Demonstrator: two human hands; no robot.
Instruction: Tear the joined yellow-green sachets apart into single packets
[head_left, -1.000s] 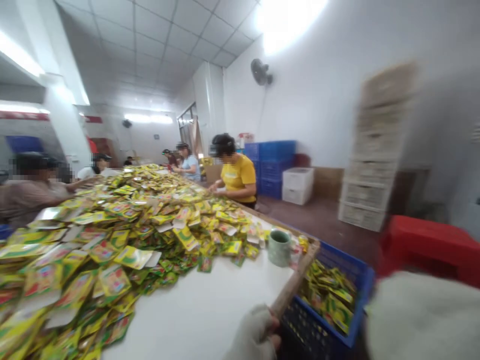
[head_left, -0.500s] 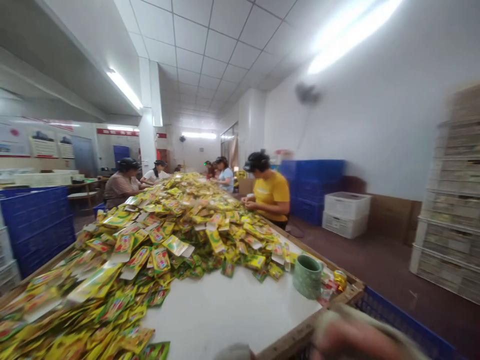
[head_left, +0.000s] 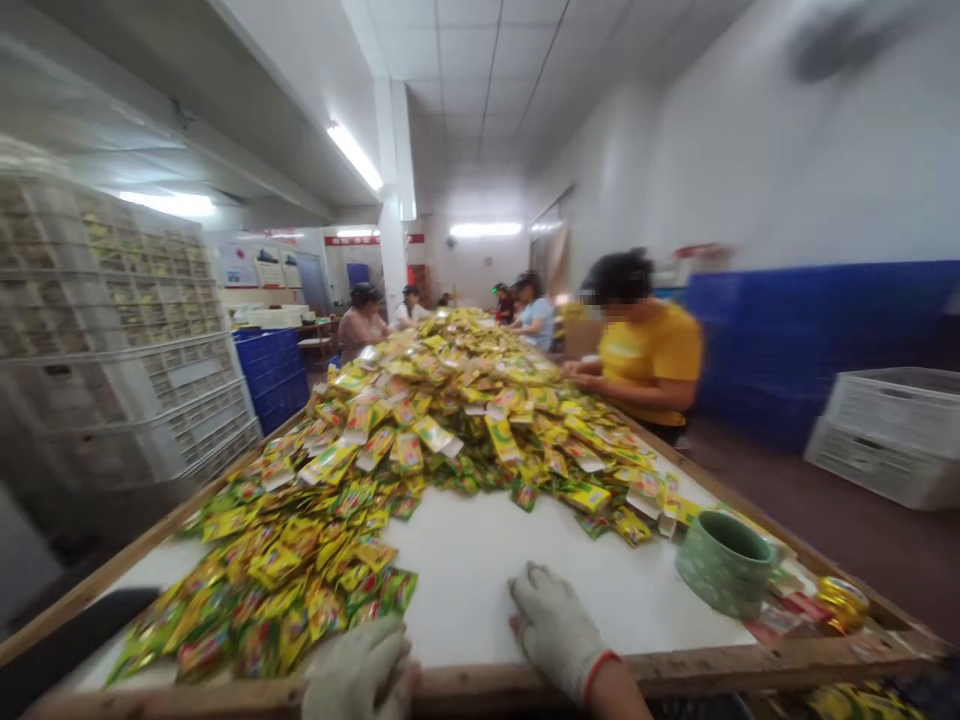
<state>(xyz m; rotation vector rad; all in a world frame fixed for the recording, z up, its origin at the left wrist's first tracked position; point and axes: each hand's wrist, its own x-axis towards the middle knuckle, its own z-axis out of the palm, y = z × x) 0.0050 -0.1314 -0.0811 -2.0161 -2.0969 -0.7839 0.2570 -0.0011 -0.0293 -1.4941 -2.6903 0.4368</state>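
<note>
Long workroom; a white surface (head_left: 465, 590) is running away from the wearer, a wooden rim (head_left: 480, 685) edging it. Right hand (head_left: 556, 628), in a pale knit glove with a red cuff, is lying palm down on the bare white patch, fingers stretched forward and holding nothing visible. Left hand (head_left: 360, 665), gloved alike, is overlapping the near rim just beside the small packets (head_left: 292, 590); its fingers are bending, and I cannot tell whether they are gripping anything.

The packets, yellow and green, are spreading over the left near part of the surface. Beyond both hands, a heap of yellow cartons (head_left: 457, 385) is covering the middle and far stretch, some showing white flaps. Right of the right hand, well apart, a green mug (head_left: 724, 565) is standing upright near the corner, a gold-coloured item (head_left: 841, 603) lying near it.

Farther out, a co-worker in a yellow shirt (head_left: 652, 355) is bending over the right side. White crates (head_left: 127, 330) are standing stacked at left.
</note>
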